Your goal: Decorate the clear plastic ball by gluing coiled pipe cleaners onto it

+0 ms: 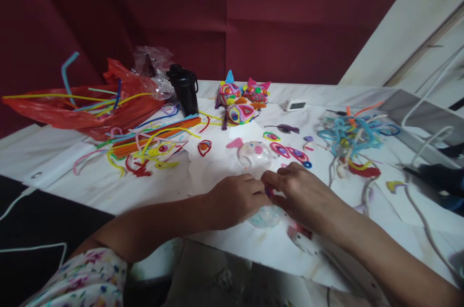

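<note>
My left hand (234,200) and my right hand (297,191) meet at the front middle of the table, fingers closed. Between their fingertips shows a small purple pipe-cleaner piece (268,192), mostly hidden. Just under the hands lies a clear, glittery rounded plastic form (265,217). A second clear form (255,154), with a pink fuzzy ear and small pink bits, sits right behind them. Pink-and-purple pipe-cleaner eye shapes (280,150) lie to its right. A red-edged eye shape (204,148) lies to its left.
Finished colourful pipe-cleaner heads (239,112) stand at the back, beside a black bottle (184,92). A red plastic bag (90,113) and loose orange stems (152,138) are left. Blue stems (342,133) pile up right, near cables and a small white digital display (296,105).
</note>
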A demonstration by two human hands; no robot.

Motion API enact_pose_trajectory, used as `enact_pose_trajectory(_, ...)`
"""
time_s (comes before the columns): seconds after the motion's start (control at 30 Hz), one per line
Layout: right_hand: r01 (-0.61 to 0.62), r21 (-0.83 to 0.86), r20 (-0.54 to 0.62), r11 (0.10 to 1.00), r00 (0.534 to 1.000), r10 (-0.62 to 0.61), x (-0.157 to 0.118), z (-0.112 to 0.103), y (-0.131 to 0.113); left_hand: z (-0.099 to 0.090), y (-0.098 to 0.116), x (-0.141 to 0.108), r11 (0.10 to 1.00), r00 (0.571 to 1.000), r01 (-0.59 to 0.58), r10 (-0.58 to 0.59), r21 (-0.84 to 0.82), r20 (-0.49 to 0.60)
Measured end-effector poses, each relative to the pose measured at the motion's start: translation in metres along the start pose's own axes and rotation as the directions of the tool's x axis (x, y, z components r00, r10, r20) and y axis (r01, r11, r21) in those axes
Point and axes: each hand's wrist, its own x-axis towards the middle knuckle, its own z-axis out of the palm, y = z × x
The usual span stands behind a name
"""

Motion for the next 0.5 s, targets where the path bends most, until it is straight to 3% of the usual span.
enact_pose_trajectory(0.27,0.030,0.034,-0.038,0.999,0.999,-0.029,0.003,0.002,0.005,0.000,0.000,0.001,1.000,0.999,0.022,-0.022,0.009,0.035)
enact_pose_trajectory(0.43,-0.034,-0.038,0.041,0.999,0.999,0.035,0.005,-0.012,-0.009,-0.008,0.003,0.006,0.999,0.998,0.020,-0.022,-0.032,-0.058)
enact_pose_trajectory(0.5,-0.044,-0.065,0.088,0.997,0.995,0.049,0.006,-0.021,-0.015,-0.012,0.004,0.008,0.995,0.996,0.090,-0.090,-0.040,-0.006)
